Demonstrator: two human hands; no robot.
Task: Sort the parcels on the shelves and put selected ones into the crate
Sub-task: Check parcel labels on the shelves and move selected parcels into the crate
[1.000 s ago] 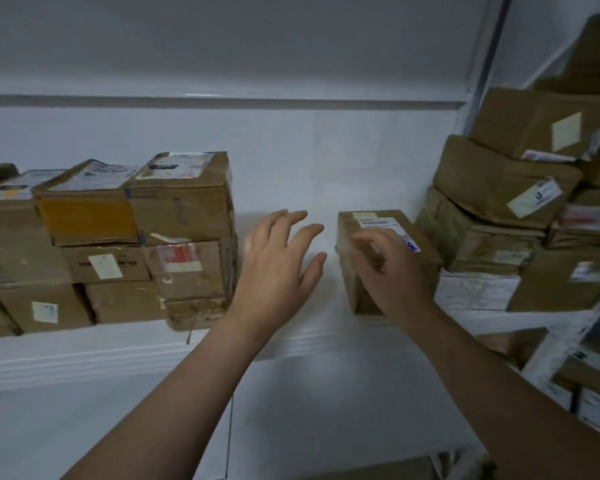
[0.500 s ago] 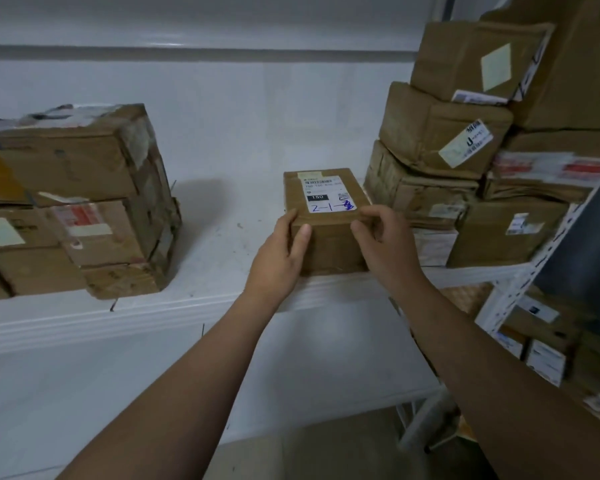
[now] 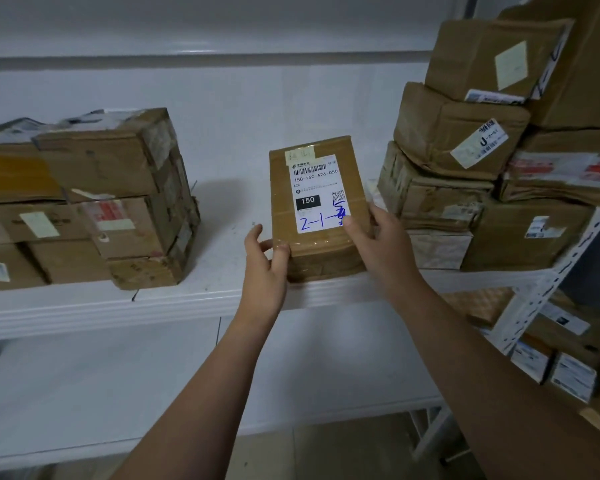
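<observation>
Parcel (image 3: 317,206): a small taped cardboard box standing alone at the front edge of the white shelf (image 3: 222,299), between a low stack of boxes (image 3: 94,202) on the left and a taller pile (image 3: 482,161) on the right, well apart from the first and near the second. Left hand (image 3: 265,261) grips the near left corner, fingers curled on the edge. Right hand (image 3: 378,237) clasps the near right side, thumb pressed on the white label (image 3: 317,192). The box appears tilted, label face turned up toward the person. Long axis runs front to back, away from the viewer; the printed text reads upright from the near end. Judged handling: stiff, light enough for a two-handed lift, glossy tape possibly slippery. Hold by opposite side walls, not the label. No crate is in view.
</observation>
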